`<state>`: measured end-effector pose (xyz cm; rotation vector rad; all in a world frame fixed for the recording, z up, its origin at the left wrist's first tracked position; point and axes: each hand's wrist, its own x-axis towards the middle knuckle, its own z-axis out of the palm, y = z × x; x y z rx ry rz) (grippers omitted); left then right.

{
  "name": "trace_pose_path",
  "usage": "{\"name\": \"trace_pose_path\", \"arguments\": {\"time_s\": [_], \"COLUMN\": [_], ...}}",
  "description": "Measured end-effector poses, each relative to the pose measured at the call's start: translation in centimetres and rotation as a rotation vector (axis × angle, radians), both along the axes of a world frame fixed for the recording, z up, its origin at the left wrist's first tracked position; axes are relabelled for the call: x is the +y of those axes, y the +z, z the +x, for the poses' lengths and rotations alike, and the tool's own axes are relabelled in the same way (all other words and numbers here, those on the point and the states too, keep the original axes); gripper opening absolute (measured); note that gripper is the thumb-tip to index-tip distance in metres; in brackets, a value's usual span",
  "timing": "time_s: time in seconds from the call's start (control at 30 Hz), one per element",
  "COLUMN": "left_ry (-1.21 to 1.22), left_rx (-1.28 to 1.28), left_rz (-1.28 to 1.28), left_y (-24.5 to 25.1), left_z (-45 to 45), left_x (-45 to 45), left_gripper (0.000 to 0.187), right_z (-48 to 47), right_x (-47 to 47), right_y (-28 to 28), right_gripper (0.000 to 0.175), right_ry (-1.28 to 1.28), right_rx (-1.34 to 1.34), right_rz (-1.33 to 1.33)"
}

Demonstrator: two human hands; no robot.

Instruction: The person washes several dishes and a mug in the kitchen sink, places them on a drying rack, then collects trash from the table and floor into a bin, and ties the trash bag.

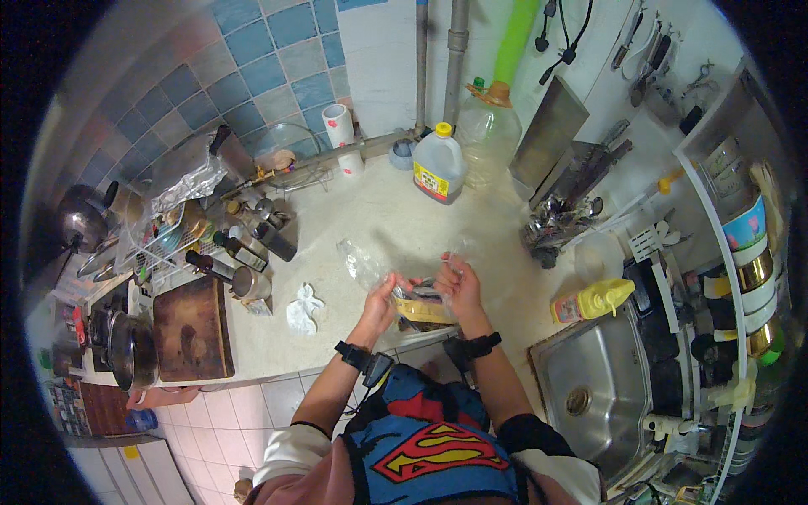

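My left hand [380, 304] and my right hand [464, 291] are on either side of a yellow-banded bowl or package [421, 310] at the counter's front edge. Clear thin plastic [361, 262], a bag or film, spreads out past my left fingers. Some of it is also pinched in my right fingers, which are raised a little higher. Dark, shiny contents show between my hands, but I cannot tell what they are. A crumpled white tissue [305, 309] lies to the left on the pale countertop [353, 208].
Bottles [243, 251] and a wooden cutting board [191, 328] stand left. A plastic jug with a yellow cap [440, 165] and a larger clear bottle [487, 136] are at the back. To the right are a cutlery holder [555, 230], a yellow detergent bottle [590, 301] and a steel sink [596, 372].
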<state>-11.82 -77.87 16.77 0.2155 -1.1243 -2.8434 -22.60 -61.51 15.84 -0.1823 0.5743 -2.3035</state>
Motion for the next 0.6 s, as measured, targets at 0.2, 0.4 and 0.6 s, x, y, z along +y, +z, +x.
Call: {"name": "trace_pose_path", "arguments": {"time_s": [0.2, 0.4, 0.6], "left_ry": [0.043, 0.303, 0.327], "left_rx": [-0.089, -0.086, -0.357], "left_rz": [-0.075, -0.975, -1.438], "left_y": [2.3, 8.0, 10.6], "left_z": [1.1, 6.7, 15.3], "left_x": [-0.2, -1.4, -3.6], "left_gripper": [0.012, 0.021, 0.062], "right_z": [1.0, 6.8, 17.5], "right_x": [-0.2, -2.4, -10.9], "right_y": [3.7, 7.3, 6.9], "right_gripper": [0.049, 0.05, 0.049], "right_ry": [0.149, 0.345, 0.281], "right_rx": [-0.177, 0.708, 0.585], "right_rz": [0.074, 0.557, 0.429]}}
